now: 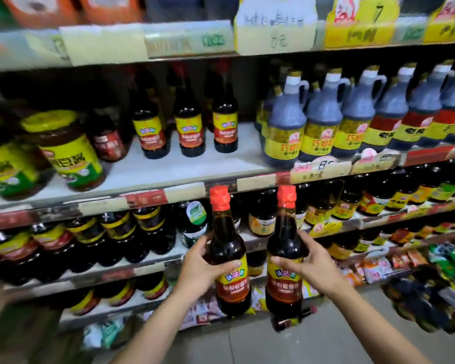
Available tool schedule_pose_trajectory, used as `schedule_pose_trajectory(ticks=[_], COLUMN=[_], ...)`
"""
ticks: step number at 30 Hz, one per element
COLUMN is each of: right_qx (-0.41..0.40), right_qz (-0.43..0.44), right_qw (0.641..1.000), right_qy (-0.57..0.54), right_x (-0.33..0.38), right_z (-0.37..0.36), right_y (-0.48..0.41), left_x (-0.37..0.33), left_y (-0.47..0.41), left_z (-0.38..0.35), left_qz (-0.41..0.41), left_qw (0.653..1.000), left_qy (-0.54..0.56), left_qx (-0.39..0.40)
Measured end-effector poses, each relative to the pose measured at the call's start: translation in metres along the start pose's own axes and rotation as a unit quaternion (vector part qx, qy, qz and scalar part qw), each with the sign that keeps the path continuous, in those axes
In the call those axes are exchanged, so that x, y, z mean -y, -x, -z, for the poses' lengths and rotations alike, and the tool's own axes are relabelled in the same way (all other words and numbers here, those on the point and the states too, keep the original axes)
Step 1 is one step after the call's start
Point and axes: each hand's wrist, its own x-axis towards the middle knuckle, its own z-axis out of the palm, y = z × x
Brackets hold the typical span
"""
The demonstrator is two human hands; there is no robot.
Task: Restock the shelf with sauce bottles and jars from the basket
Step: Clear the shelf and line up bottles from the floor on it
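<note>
Closest in, two forearms come up from the bottom edge. The left hand [199, 269] is wrapped round the belly of the left sauce bottle [227, 248], thumb lying across the top of its yellow-and-red label. The right hand [309, 264] grips the right sauce bottle [285, 245] the same way, so both hands are full, one bottle each. The two stand upright side by side around 6 o'clock in the view, near each other but not touching, red caps up, held in the air in front of the lower shelves. Their caps come about level with the front lip of the middle shelf [195, 166].

Behind them the lower shelves are packed with dark bottles, probably more sauces, but it's too blurry to read.

Up on the middle shelf there's a bare white patch at 12 o'clock from the held pair, and behind it three matching bottles [188, 124] stand in a row with the same label. At 9 o'clock from those sit yellow-lidded jars [63, 148]. At 3 o'clock is a row of handled jugs [321, 122] with yellow labels. Farthest up, paper price cards [273, 30] hang off the top shelf edge.
</note>
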Motion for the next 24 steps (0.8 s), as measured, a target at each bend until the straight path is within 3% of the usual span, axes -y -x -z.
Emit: schedule_pose_trajectory(ticks=[11,24], right_qx=[0.125,0.212], right_qz=[0.050,0.087], right_qw=[0.991,0.970], right_qy=[-0.018,-0.083], right_x=[0.075,0.154], right_z=[-0.076,-0.077], right_y=[-0.048,-0.138], left_x=[-0.041,-0.126], left_y=[-0.004,-0.056], left_z=[0.095,0.125], left_qz=[-0.006,-0.034], left_qw=[0.999,0.997], left_qy=[0.021,0.016], left_qx=[-0.045,-0.074])
